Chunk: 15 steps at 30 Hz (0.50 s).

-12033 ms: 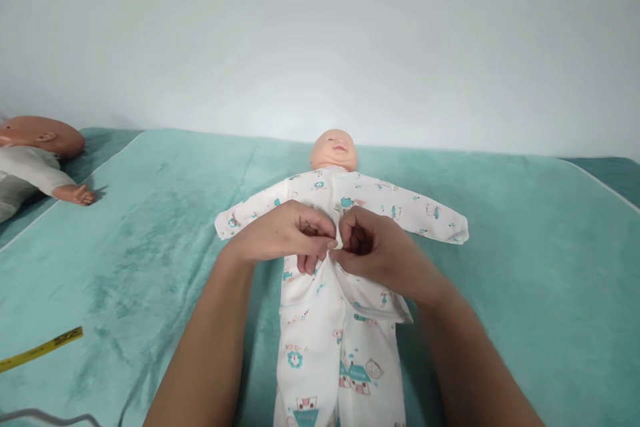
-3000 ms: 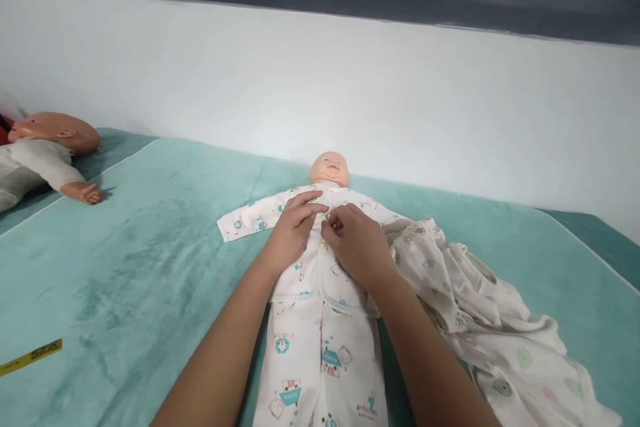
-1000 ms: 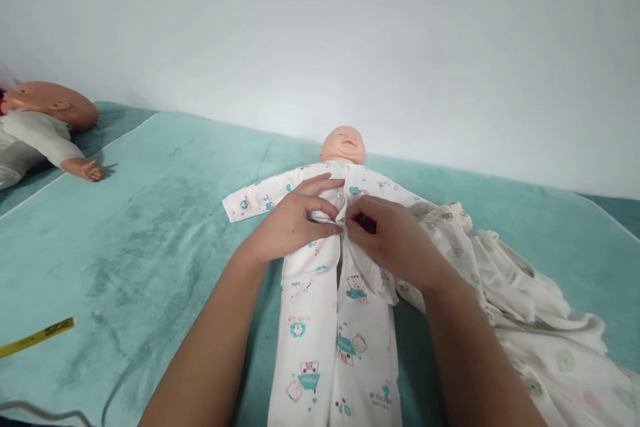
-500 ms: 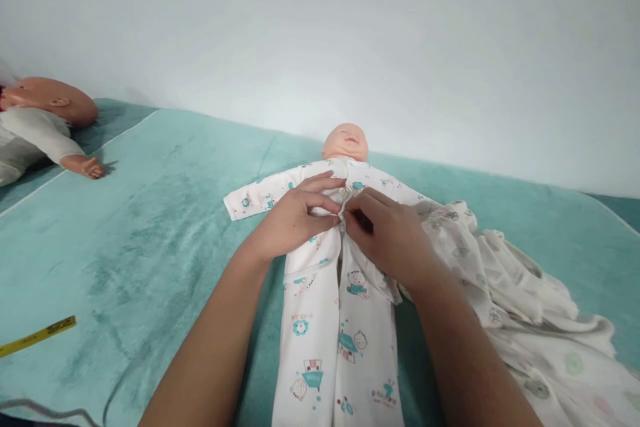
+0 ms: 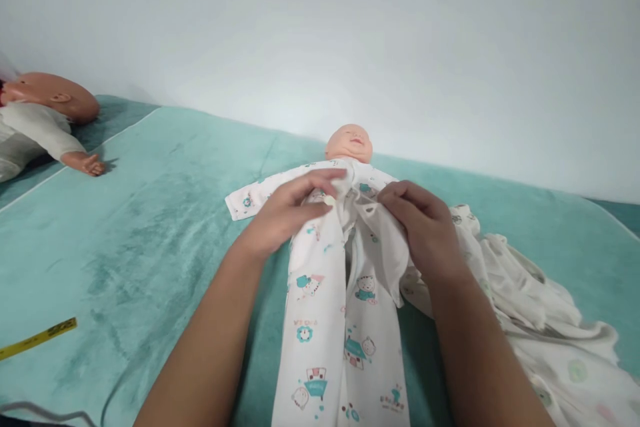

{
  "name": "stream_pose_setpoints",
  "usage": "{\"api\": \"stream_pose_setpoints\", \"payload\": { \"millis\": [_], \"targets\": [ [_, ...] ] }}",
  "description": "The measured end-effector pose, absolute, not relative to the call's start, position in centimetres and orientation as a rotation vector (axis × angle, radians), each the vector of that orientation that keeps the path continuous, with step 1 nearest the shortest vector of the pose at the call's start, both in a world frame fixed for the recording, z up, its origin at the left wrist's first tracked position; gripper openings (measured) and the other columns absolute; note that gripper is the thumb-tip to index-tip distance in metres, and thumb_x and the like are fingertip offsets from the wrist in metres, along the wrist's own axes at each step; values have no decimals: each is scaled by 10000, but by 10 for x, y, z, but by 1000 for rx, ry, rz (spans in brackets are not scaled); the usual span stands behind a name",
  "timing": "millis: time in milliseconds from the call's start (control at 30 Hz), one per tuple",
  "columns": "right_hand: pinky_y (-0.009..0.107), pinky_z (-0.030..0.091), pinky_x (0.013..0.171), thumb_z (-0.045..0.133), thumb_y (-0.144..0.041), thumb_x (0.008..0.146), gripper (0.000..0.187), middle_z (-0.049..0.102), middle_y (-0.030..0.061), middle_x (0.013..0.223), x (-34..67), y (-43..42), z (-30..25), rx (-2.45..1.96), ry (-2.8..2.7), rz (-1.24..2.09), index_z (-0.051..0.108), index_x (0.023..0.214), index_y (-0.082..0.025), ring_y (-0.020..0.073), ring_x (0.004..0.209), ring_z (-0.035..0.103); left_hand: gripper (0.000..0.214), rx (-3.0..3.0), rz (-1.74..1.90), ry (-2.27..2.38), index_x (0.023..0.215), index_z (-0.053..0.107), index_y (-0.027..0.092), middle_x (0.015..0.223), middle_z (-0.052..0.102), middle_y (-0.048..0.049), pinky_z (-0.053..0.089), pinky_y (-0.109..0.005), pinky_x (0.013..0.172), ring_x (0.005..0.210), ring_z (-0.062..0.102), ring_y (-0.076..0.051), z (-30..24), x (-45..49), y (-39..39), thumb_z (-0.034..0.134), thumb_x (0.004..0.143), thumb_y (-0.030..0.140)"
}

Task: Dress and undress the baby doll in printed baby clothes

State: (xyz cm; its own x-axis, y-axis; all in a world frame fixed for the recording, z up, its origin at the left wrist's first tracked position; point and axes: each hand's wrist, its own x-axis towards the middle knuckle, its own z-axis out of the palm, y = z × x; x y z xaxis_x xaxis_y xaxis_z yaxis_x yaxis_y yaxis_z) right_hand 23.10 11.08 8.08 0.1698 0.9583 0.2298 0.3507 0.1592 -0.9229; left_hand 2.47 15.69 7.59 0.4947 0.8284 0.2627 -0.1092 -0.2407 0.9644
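Observation:
A baby doll (image 5: 349,141) lies on its back on a teal mat (image 5: 150,213), dressed in a white printed sleepsuit (image 5: 330,320). My left hand (image 5: 290,210) pinches the left front panel of the sleepsuit at the doll's chest. My right hand (image 5: 425,227) grips the right front panel and holds it pulled aside. The front of the suit gapes open between the two hands.
A crumpled white printed cloth (image 5: 530,313) lies on the mat to the right of the doll. A second doll (image 5: 40,113) in a grey top lies at the far left. A yellow tape measure (image 5: 37,339) and a grey cable (image 5: 45,410) lie at the lower left.
Half a second ago my hands were together at the sleepsuit's chest closure. They have since moved apart, and the front panels have been pulled open. The white cloth appeared on the right since twelve seconds ago.

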Motion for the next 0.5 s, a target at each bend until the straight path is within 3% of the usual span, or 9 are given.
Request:
{"api": "stream_pose_setpoints", "payload": {
  "millis": [133, 267, 367, 500],
  "targets": [
    [260, 442, 619, 555, -399, 846, 163, 591, 12, 878, 230, 121, 63, -1418, -1005, 597, 560, 860, -237, 141, 702, 525, 66, 1072, 1465, 862, 847, 505, 216, 1270, 625, -46, 510, -422, 959, 1126, 632, -236, 71, 22, 164, 548, 798, 228],
    [369, 484, 836, 538, -433, 841, 356, 577, 87, 1166, 242, 116, 37, -1609, -948, 409, 532, 1140, -239, 215, 966, 572, 135, 789, 1695, 1203, 894, 466, 221, 1155, 638, -52, 542, -339, 842, 1001, 660, -183, 62, 14, 175, 527, 774, 220],
    [468, 377, 1036, 544, -422, 823, 484, 494, 135, 1294, 267, 96, 20, -1804, -1049, 244, 467, 1253, -213, 284, 1205, 473, 162, 829, 1781, 1366, 926, 499, 225, 1125, 639, -39, 526, -310, 841, 1029, 633, -169, 56, 9, 181, 531, 768, 214],
    [504, 288, 1109, 538, -423, 805, 531, 439, 204, 1331, 313, 66, 9, -1906, -1240, -44, 457, 1243, -134, 338, 1307, 377, 209, 1388, 1590, 1450, 1017, 589, 214, 1133, 656, -60, 474, -360, 968, 1087, 603, -198, 49, 21, 183, 511, 824, 231]
  ]
}}
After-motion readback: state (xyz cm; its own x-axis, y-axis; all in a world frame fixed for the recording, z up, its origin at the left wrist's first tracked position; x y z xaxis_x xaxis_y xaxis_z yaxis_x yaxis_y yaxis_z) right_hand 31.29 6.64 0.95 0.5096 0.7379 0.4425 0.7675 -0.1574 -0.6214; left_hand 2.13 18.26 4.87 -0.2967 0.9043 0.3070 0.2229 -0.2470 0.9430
